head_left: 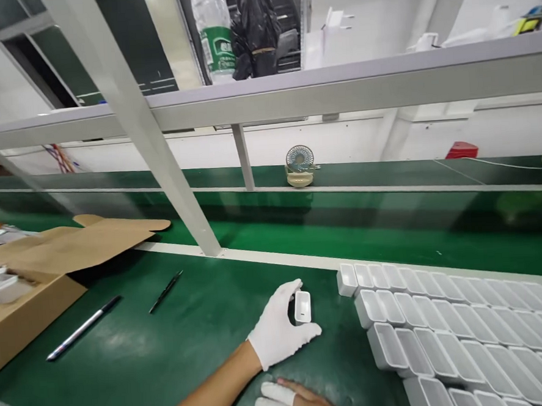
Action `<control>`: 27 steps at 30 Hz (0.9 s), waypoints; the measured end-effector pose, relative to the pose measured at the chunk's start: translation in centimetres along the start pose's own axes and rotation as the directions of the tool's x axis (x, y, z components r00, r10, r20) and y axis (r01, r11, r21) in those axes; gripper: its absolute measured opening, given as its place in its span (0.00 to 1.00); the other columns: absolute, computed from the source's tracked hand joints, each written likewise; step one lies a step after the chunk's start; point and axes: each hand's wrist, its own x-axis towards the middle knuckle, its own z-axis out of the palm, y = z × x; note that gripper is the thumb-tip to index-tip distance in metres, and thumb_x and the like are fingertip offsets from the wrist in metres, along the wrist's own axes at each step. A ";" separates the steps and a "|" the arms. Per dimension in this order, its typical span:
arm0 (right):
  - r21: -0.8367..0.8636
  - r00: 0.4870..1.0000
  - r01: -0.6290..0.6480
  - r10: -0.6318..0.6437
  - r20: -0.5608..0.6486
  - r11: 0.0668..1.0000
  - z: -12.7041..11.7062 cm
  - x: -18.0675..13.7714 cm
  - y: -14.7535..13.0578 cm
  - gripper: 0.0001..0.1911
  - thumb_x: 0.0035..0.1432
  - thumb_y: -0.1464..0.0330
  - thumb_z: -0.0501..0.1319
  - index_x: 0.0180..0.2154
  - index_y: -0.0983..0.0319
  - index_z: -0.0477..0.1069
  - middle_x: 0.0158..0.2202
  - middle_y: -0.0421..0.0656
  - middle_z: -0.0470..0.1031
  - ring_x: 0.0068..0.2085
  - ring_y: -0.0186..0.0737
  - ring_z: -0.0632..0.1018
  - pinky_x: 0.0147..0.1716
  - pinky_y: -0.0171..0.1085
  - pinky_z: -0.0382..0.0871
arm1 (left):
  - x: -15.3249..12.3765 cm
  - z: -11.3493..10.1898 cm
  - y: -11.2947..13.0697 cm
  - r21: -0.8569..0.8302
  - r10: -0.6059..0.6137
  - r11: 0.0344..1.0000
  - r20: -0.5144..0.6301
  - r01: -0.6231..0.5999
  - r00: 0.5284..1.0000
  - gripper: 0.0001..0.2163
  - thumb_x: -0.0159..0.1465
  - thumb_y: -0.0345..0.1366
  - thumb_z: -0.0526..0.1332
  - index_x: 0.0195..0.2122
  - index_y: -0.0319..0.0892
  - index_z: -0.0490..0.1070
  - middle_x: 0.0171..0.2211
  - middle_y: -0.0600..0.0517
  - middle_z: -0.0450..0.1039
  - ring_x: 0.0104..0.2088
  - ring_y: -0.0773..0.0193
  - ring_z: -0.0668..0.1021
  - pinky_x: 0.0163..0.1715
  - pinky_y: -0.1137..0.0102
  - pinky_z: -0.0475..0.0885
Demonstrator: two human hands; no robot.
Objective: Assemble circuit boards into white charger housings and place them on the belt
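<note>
My left hand, in a white glove, reaches in from the bottom. Its thumb and forefinger are spread in a C around a small white open-topped box on the green table. Gaps show between the hand and the box; whether a fingertip touches it is hard to tell. My right hand lies low at the bottom edge, fingers stretched out to the left, with white covers on some fingers. Part of it is cut off by the frame. To the right, white boxes of the same kind stand in several tight rows.
A silver pen and a black pen lie on the left. Beyond them is an open cardboard box with white pieces inside. A slanted metal post meets the table's back edge. A small fan stands farther back.
</note>
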 end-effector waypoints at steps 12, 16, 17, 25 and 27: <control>0.007 0.995 -0.073 0.072 0.066 0.997 -1.5 1.0 -0.1 0.15 0.72 0.71 0.50 0.52 0.66 0.72 0.54 0.43 0.78 0.61 0.33 0.72 0.66 0.37 0.54 | 0.9 -0.5 1.4 0.064 -0.057 0.997 0.061 0.053 0.996 0.26 0.52 0.35 0.70 0.54 0.45 0.70 0.53 0.48 0.74 0.50 0.53 0.78 0.56 0.55 0.72; 0.062 0.988 -0.130 0.124 0.097 0.990 -1.3 0.8 -0.3 0.16 0.73 0.70 0.49 0.53 0.66 0.72 0.51 0.45 0.80 0.59 0.34 0.74 0.66 0.38 0.55 | 0.8 -0.4 0.6 0.069 -0.027 0.997 0.081 0.022 0.996 0.30 0.49 0.33 0.73 0.54 0.47 0.70 0.50 0.50 0.74 0.48 0.53 0.78 0.53 0.56 0.75; 0.067 0.988 -0.136 0.130 0.086 0.988 -1.3 0.8 -0.4 0.17 0.73 0.69 0.49 0.53 0.66 0.72 0.51 0.45 0.80 0.59 0.34 0.74 0.66 0.38 0.55 | 0.7 -0.3 0.3 0.084 -0.025 0.996 0.088 0.018 0.996 0.32 0.48 0.33 0.73 0.56 0.47 0.69 0.51 0.50 0.73 0.49 0.52 0.78 0.53 0.56 0.74; 0.140 0.960 -0.198 0.164 0.226 0.970 -1.8 0.7 -0.5 0.14 0.71 0.71 0.53 0.51 0.62 0.74 0.52 0.43 0.79 0.59 0.36 0.74 0.66 0.38 0.57 | -0.1 0.1 -2.2 0.100 0.197 0.971 0.172 -0.216 0.965 0.49 0.39 0.43 0.80 0.63 0.47 0.61 0.59 0.43 0.65 0.59 0.45 0.71 0.59 0.51 0.70; 0.165 0.964 -0.195 0.158 0.215 0.967 -1.6 0.4 -0.6 0.13 0.70 0.70 0.54 0.48 0.64 0.76 0.49 0.45 0.81 0.58 0.38 0.75 0.66 0.39 0.58 | -0.1 0.0 -2.3 0.105 0.219 0.966 0.149 -0.235 0.964 0.50 0.39 0.44 0.80 0.63 0.47 0.60 0.59 0.43 0.65 0.59 0.44 0.71 0.59 0.50 0.69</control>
